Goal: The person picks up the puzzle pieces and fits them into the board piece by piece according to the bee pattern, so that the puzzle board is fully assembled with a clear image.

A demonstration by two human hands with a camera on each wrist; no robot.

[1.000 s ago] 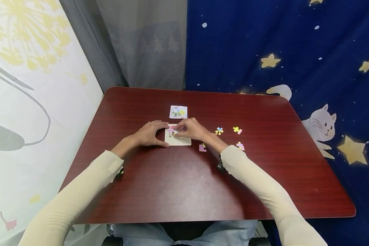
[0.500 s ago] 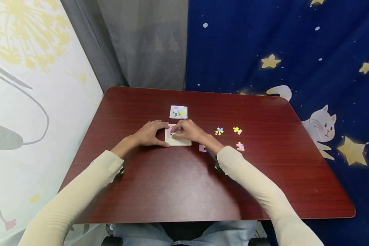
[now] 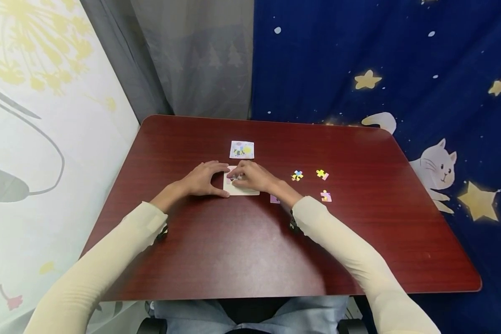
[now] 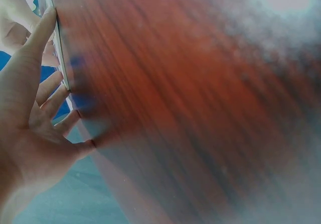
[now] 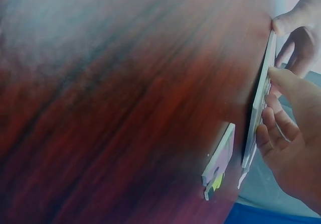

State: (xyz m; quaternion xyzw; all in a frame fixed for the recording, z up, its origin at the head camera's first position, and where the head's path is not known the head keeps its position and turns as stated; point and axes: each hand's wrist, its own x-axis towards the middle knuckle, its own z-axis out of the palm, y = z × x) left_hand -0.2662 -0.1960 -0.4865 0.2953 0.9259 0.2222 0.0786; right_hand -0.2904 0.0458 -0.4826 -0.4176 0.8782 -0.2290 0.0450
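Observation:
A cream puzzle board [image 3: 246, 191] lies at mid table. My left hand [image 3: 204, 179] holds it along the left side, thumb at the near corner and fingertips at the far one. Over the board my right hand [image 3: 255, 177] bends its fingers down onto a small puzzle piece, which they mostly hide. Pink puzzle pieces [image 3: 228, 181] show on the board just left of those fingertips. From the right wrist, the thumb and bent fingers rest right at the board's face [image 5: 260, 101]. A purple and yellow loose piece [image 5: 219, 158] lies beside it, partly under my right wrist in the head view.
Behind the board is a picture card [image 3: 242, 150] with a bee and a yellow shape. To the right lie a blue and yellow piece [image 3: 297, 175], a yellow and pink one [image 3: 322, 174] and a pink one [image 3: 326, 196]. The red-brown table [image 3: 217, 260] has rounded corners.
My right hand has moved slightly left over the board, its fingers now covering more of the pieces there. The left hand keeps its place at the board's left side.

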